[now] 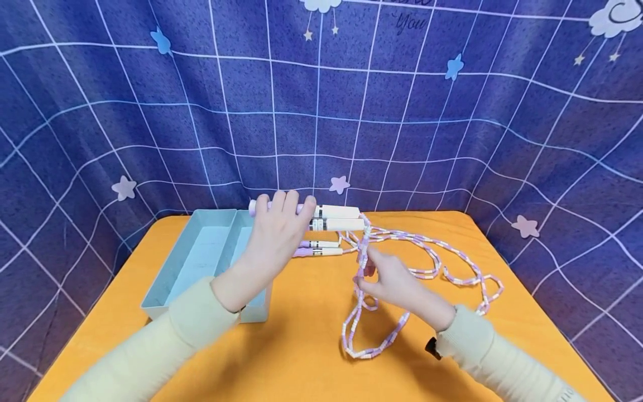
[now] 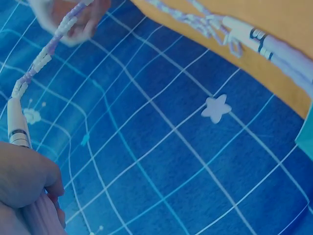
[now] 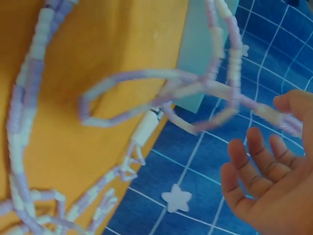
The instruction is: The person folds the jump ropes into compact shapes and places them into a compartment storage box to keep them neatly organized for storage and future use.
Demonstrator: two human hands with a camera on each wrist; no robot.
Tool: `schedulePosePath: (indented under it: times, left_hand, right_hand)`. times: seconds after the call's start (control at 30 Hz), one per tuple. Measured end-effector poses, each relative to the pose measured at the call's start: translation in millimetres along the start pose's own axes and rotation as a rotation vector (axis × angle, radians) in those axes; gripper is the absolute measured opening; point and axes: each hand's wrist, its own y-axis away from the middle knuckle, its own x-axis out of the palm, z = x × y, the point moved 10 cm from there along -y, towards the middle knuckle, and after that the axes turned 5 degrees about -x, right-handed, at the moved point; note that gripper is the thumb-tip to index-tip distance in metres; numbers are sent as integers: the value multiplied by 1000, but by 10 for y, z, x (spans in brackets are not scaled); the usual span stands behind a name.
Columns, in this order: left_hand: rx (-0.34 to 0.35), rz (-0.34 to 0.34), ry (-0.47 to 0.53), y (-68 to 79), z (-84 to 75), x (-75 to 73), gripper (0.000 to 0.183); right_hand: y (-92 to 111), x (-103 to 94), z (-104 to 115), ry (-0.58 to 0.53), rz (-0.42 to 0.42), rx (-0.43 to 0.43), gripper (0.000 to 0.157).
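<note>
Two white-and-lilac jump rope handles (image 1: 339, 218) lie side by side in my left hand (image 1: 282, 226), which grips them above the table beside the box. From their ends hangs the beaded jump rope (image 1: 363, 262), its white and lilac strands folded together. My right hand (image 1: 397, 279) is at these strands, and in the right wrist view they run between thumb and fingers (image 3: 254, 161), which are spread and loosely bent. Lower loops of this rope hang toward the table's front. Much of the handles' grips is hidden by the left hand.
A pale blue two-compartment box (image 1: 168, 273) stands at the left of the orange-covered table (image 1: 301, 357). Behind the left hand lie another pair of handles (image 1: 321, 251), with beaded rope (image 1: 464, 262) spread rightward. A blue patterned curtain (image 1: 321, 134) surrounds the table's back and sides.
</note>
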Motion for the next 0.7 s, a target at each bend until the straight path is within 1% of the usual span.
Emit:
schedulePosePath:
  times: [0.07, 0.17, 0.3, 0.4, 0.53, 0.63, 0.7]
  left_hand:
    - [-10, -16, 13, -41, 27, -32, 23]
    - [-19, -39, 28, -82, 52, -70, 23]
    - [-28, -36, 30, -115, 71, -87, 24]
    - [-31, -34, 41, -135, 74, -97, 24]
    - [-32, -30, 53, -157, 69, -115, 22]
    - [-33, -25, 51, -169, 66, -133, 22]
    - [-37, -20, 51, -175, 71, -142, 22]
  right_hand:
    - [14, 67, 0, -46, 1, -28, 23]
    - [38, 180, -3, -80, 11, -63, 18]
    - [75, 306, 6, -83, 22, -102, 19]
    - [86, 376, 4, -96, 25, -96, 22]
    - [63, 398, -1, -126, -5, -64, 32]
    - [27, 384, 29, -125, -29, -79, 28]
    - [1, 362, 77, -110, -39, -120, 21]
